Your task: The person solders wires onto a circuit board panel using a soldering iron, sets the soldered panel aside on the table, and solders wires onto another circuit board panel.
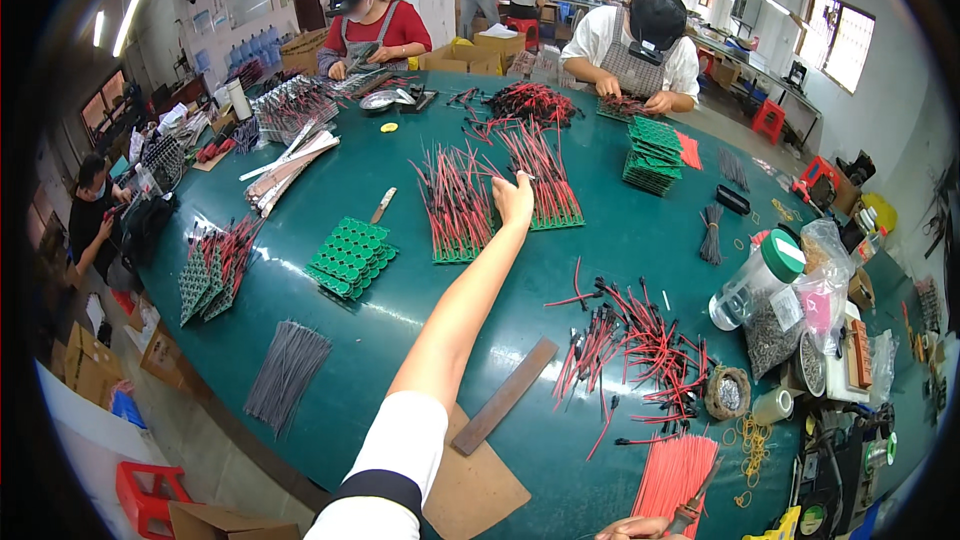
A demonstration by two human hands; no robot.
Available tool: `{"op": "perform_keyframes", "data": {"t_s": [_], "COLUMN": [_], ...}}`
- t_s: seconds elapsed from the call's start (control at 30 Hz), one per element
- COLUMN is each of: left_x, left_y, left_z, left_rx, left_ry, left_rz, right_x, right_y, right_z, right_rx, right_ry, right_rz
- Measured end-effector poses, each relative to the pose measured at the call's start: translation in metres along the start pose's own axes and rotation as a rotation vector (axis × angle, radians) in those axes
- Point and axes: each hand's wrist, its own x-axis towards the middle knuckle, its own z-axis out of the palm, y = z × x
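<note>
The left hand [513, 202] reached to the wired boards [548, 190] mid-surface [635, 250], its fingers at the red wires; whether they gripped one could not be told. The right hand [635, 528], cut off at the near edge, gripped a tool [686, 514] over red strands [665, 480]. Green boards [352, 258] lay stacked farther left.

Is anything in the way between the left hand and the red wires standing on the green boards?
Nothing visible: the left hand is directly at the red wires on the green boards, with no other object between. Whether it grips one is unclear.
</note>
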Motion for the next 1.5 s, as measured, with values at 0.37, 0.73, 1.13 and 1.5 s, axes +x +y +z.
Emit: {"op": "perform_keyframes", "data": {"t_s": [0.37, 0.73, 1.13, 1.5], "left_x": [0.001, 0.010, 0.023, 0.032], "left_y": [0.003, -0.006, -0.007, -0.008], "left_z": [-0.001, 0.002, -0.002, 0.002], "left_rx": [-0.010, 0.051, 0.004, 0.133], "left_ry": [-0.048, -0.094, 0.020, -0.098], "left_rz": [0.060, 0.153, 0.092, 0.211], "right_x": [0.001, -0.002, -0.104, -0.041], "right_y": [0.004, 0.002, 0.086, 0.029], "right_z": [-0.003, -0.003, -0.114, -0.048], "right_rx": [-0.025, -0.021, -0.173, -0.091], "right_ry": [-0.004, 0.024, -0.048, 0.014], "right_rz": [0.024, 0.046, -0.113, 0.007]}}
